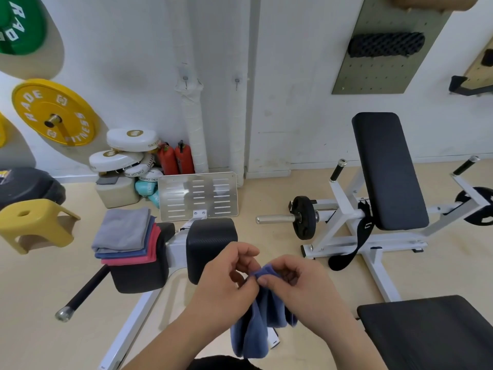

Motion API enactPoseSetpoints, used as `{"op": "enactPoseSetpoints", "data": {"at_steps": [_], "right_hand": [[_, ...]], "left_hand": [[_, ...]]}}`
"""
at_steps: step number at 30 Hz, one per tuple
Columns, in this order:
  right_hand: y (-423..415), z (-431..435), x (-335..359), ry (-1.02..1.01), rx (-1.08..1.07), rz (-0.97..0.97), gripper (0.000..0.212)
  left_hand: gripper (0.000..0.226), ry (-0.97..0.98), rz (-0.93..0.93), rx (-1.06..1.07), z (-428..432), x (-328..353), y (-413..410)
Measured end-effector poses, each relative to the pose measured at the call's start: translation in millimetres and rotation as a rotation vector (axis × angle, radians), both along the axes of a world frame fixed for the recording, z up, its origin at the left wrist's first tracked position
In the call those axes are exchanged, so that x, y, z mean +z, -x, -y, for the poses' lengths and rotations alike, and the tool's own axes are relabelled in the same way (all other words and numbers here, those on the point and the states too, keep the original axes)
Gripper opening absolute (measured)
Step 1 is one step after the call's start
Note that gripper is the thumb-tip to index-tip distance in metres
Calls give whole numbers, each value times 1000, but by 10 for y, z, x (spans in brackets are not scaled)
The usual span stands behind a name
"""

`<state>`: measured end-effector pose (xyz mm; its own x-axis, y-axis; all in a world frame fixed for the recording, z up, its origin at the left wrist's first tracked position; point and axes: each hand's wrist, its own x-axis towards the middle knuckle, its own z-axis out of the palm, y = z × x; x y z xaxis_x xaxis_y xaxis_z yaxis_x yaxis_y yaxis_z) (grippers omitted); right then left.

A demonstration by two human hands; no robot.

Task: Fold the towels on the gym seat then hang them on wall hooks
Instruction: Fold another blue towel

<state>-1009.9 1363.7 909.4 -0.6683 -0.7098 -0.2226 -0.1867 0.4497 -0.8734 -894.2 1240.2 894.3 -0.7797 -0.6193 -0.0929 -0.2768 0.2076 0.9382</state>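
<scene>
A blue towel (pixel 256 327) hangs bunched in the air at the lower middle, above the white machine frame. My left hand (pixel 229 279) and my right hand (pixel 296 284) both pinch its top edge, fingertips close together. To the left, a stack of folded towels (pixel 125 233), grey on top, then blue, then pink, lies on a black gym seat pad (pixel 138 276). Two wall hooks are on the white wall: a left hook (pixel 185 80) and a right hook (pixel 237 82), both bare.
A black padded block (pixel 208 241) stands just beyond my hands. A metal footplate (pixel 197 196) leans behind it. A yellow stool (pixel 34 225) is at left. A white bench machine with a black backrest (pixel 386 172) and a weight plate (pixel 304 221) fills the right.
</scene>
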Motion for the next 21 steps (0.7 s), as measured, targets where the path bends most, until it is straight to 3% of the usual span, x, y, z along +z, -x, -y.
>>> {"op": "enactPoseSetpoints", "data": {"at_steps": [4,9,16,21], "right_hand": [[22,-67,-34,78,-35,-5,14],[-31,-41,-105,86,89,-233,31],[-85,35,-196,118,120,-433,17],[-67,26,-171,151,-122,-232,19]], "left_hand": [[34,-4,-41,11,-16,-2,-34],[34,41,-23,-12,-11,10,-68],[37,103,156,-22,44,-255,-91],[32,147,223,8,179,-308,-167]]}}
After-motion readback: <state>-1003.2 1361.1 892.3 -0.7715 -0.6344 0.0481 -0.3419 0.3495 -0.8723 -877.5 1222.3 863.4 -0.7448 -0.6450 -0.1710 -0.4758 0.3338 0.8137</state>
